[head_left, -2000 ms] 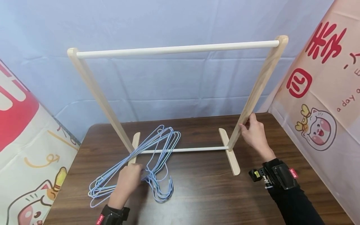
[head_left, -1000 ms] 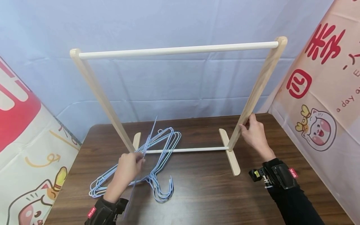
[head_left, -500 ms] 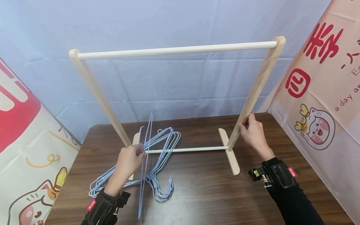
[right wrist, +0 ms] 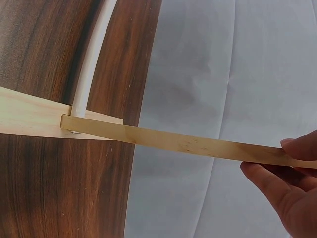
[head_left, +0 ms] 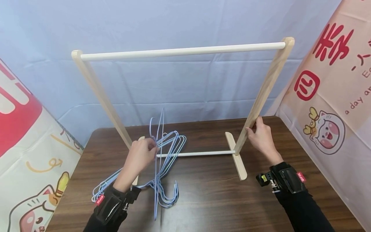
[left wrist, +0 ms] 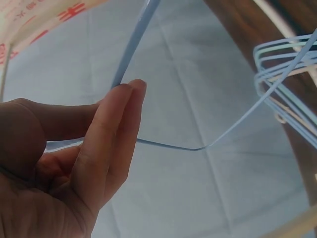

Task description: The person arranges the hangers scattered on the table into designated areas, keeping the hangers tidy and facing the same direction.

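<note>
In the head view my left hand (head_left: 142,153) pinches a thin blue clothes hanger (head_left: 156,193) near its hook, between thumb and fingertips. The hanger stands nearly upright and edge-on, its hook above the hand. Behind and below it lies a pile of blue wire hangers (head_left: 171,161) across the left foot of a wooden garment rack (head_left: 185,51). The left wrist view shows the thumb and fingers closed on the wire (left wrist: 131,54). On the other side, my right hand (head_left: 262,138) grips the rack's right upright (head_left: 263,93) low down, thumb on one face and fingers on the other.
The rack stands on a dark wood table (head_left: 203,193), its bare white top rail high above. A lower white rail (head_left: 205,153) joins its feet. A pale blue cloth (head_left: 185,87) hangs behind, with a printed cloth (head_left: 327,96) at the right.
My left hand has separated one hanger from the pile, turned it upright and raised it up and to the right. The right hand keeps its grip on the upright.
</note>
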Available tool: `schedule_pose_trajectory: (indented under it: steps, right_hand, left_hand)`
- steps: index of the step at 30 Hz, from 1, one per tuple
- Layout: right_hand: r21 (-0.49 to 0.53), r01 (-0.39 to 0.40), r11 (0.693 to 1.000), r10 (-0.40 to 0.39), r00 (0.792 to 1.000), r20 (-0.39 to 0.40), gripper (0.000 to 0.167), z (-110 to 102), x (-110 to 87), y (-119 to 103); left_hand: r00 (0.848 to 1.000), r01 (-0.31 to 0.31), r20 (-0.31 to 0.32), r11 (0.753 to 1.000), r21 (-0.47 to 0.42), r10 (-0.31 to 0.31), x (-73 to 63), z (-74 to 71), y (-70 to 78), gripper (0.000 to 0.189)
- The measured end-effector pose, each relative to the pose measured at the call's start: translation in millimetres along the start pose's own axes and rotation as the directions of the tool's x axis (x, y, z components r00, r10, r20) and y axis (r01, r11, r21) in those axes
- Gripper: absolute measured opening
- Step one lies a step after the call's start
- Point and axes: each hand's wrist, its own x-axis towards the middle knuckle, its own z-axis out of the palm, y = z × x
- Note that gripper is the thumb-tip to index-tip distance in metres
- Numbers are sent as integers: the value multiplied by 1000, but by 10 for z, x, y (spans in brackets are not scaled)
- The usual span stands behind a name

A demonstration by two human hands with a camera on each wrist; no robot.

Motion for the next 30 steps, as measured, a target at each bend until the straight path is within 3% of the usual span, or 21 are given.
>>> schedule_pose_trajectory:
  steps: [9, 17, 23, 30]
  right_hand:
    - [8, 18, 1000, -18, 1000, 0, 36, 6, 8, -15]
    - [9, 11, 1000, -11, 1000, 11, 36, -2, 14, -16]
    - [14, 6, 1000, -6, 1000, 19, 39, -14, 16, -13]
    - [8, 7, 1000, -7, 1000, 13, 39, -20, 8, -4]
  left_hand:
    - [999, -42, -16, 999, -5, 42, 130, -91, 278, 8]
    - [997, -61, 36, 998, -21, 62, 243, -203, 591, 8]
    - [987, -137, 71, 989, -58, 141, 324, -278, 814, 8]
    - [978, -205, 48, 979, -17, 205, 388, -383, 1038, 12]
